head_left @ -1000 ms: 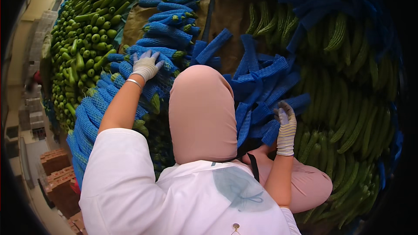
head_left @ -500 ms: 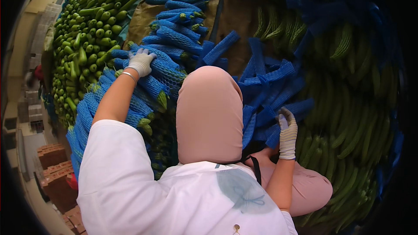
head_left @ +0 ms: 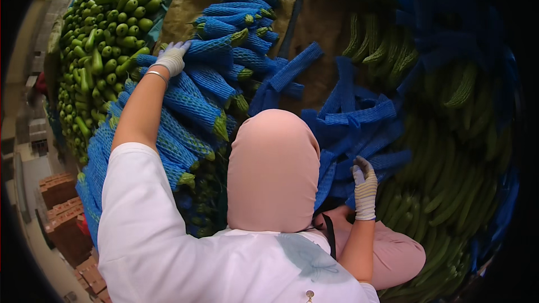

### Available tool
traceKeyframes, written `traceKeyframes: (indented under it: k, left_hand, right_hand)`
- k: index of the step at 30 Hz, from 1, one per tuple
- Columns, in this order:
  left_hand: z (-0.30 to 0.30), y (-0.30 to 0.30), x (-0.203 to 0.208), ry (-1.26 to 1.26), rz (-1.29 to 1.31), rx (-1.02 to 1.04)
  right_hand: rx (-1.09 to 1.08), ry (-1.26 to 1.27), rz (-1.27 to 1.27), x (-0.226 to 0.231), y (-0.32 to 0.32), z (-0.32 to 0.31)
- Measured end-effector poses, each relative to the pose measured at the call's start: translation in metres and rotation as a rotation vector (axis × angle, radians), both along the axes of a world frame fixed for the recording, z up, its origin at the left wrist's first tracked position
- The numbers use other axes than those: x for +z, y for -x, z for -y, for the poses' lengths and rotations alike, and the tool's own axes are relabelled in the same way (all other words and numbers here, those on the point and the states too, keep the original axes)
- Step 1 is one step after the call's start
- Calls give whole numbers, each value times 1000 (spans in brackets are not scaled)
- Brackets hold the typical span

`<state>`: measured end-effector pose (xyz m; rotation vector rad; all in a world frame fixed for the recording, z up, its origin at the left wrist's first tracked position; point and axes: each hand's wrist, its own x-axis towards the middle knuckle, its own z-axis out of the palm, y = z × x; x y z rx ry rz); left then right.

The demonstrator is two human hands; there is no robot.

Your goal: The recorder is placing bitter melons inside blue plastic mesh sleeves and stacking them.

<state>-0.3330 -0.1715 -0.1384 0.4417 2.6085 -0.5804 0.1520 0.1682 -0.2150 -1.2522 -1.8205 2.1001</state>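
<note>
My left hand (head_left: pixel 173 59), in a striped knit glove, is closed on the near end of a long green gourd in a blue foam net sleeve (head_left: pixel 213 46). That gourd lies across the netted row, its bare green tip up and to the right. Below my left forearm are several more netted gourds (head_left: pixel 193 106), their green ends showing. My right hand (head_left: pixel 365 186), also gloved, hovers with curved fingers apart and nothing visible in them. Just beyond it lies a loose heap of flat blue net sleeves (head_left: pixel 359 115). My knees (head_left: pixel 273 174) stand between the hands.
Smooth short green gourds (head_left: pixel 106 62) are heaped at the far left. Long ridged bare gourds (head_left: pixel 443 174) cover the right side. Brown sheeting (head_left: pixel 314 17) shows at the back. Reddish-brown stacked boxes (head_left: pixel 64 219) stand at the lower left.
My left hand has moved away from me, and a netted gourd now lies up on the row beside it. My right hand has drawn slightly back from the sleeve heap. The whole view has shifted a little.
</note>
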Motion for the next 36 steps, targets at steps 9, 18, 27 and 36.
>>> traceKeyframes:
  k: [9,18,27,36]
  left_hand:
    - [-75,26,-32,-309,138,-140]
    - [-124,1,-47,306,207,-175]
    - [-118,-26,-22,229,85,-302]
    - [-99,-26,28,182,79,-581]
  right_hand:
    - [37,-45,49,5,6,3]
    - [21,-57,48,-1,-7,-2]
    - [17,-63,33,-1,-12,-8]
    - [15,-25,20,-8,-15,-8]
